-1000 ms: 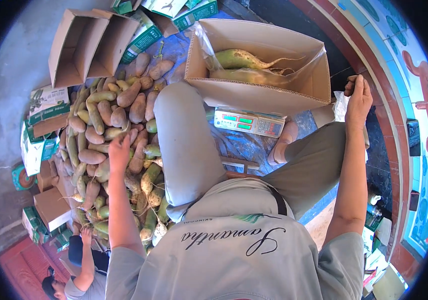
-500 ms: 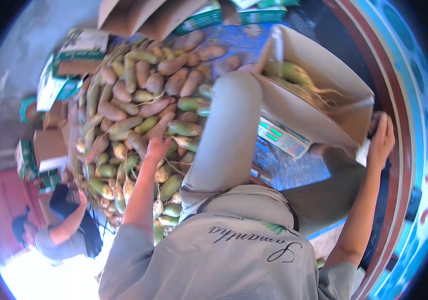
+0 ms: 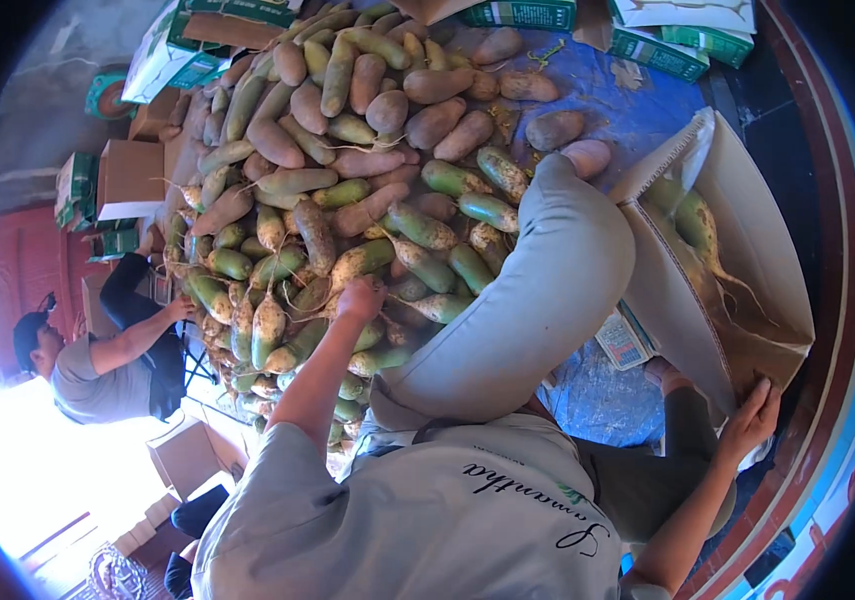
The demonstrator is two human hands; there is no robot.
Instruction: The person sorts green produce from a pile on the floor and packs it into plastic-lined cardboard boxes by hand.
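Observation:
My left hand (image 3: 360,298) reaches into a big heap of green radishes, its fingers closed at the lower end of a mud-smeared radish (image 3: 364,260). The fingertips are partly hidden, and thin roots stick out beside them. On the right, my right hand (image 3: 751,422) grips the near corner of an open cardboard box (image 3: 683,285). The box stands tilted beside my raised knee. Inside it lies a green radish (image 3: 696,222) with long pale roots, partly behind clear plastic lining.
A scale (image 3: 625,338) shows partly behind my knee, on a blue sheet (image 3: 588,395). Green-and-white cartons (image 3: 518,14) stand along the far side. Another person (image 3: 108,365) sits at the heap's left edge, near a brown box (image 3: 131,180). A red-brown ledge (image 3: 833,200) runs down the right.
The view has shifted, so the heap and box appear farther right. My left hand has closed at a radish. My right hand stays at the box corner.

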